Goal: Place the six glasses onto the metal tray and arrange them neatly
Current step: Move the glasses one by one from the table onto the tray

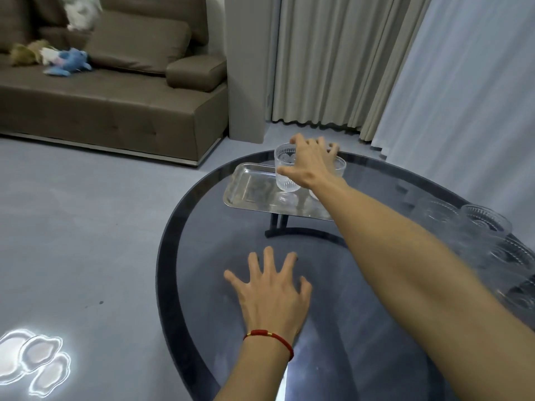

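A shiny metal tray lies at the far side of the round dark glass table. My right hand reaches over it and grips the rim of a clear ribbed footed glass that stands on the tray. A second glass shows just behind my wrist, mostly hidden. Several more ribbed glasses cluster at the table's right edge, blurred. My left hand rests flat on the tabletop near me, fingers spread, holding nothing.
A brown sofa with soft toys stands at the back left. Beige and pale curtains hang behind the table. The table's dark leg shows through the glass. Grey floor lies to the left.
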`<state>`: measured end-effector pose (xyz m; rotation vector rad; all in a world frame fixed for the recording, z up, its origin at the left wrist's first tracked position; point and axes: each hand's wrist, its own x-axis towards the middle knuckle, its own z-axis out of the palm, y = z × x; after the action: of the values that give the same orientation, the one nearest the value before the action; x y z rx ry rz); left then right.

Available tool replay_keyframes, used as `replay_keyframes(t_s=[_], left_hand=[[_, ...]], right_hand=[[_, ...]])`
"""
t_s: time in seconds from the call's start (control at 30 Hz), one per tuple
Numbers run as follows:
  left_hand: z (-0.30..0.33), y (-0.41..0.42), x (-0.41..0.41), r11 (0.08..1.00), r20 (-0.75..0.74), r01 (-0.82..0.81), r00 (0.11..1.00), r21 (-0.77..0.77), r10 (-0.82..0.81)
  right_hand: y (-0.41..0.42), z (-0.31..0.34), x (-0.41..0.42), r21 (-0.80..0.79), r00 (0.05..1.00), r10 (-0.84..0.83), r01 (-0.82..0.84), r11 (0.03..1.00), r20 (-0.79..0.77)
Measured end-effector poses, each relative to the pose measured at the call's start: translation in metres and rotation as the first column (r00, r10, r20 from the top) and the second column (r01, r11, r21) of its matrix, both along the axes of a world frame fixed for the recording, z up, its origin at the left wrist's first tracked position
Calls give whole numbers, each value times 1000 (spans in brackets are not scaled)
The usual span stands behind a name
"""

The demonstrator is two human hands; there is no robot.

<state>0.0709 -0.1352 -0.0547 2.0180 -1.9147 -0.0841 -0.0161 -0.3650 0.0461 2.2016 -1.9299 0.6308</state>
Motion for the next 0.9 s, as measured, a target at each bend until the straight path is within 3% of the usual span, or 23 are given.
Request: replay_keyframes(t_s=[0.3, 0.5, 0.67, 0.9], left_hand=[[-3, -1, -2, 1000, 11, -21, 1000, 22, 21], [-6, -1, -1, 1000, 28, 7, 1000, 26, -7], [7, 5, -3, 1000, 53, 4, 999, 22, -5], [13, 22, -11, 995, 62, 61, 996, 80, -66]], right_hand=[[-40, -15, 0, 116, 989, -145, 149, 982, -43], [-31, -14, 0, 89, 982, -106, 121, 989, -155], [33, -18, -7, -138, 996, 44, -53, 989, -73], [161, -26, -51, -100, 990, 142, -140, 985, 14]])
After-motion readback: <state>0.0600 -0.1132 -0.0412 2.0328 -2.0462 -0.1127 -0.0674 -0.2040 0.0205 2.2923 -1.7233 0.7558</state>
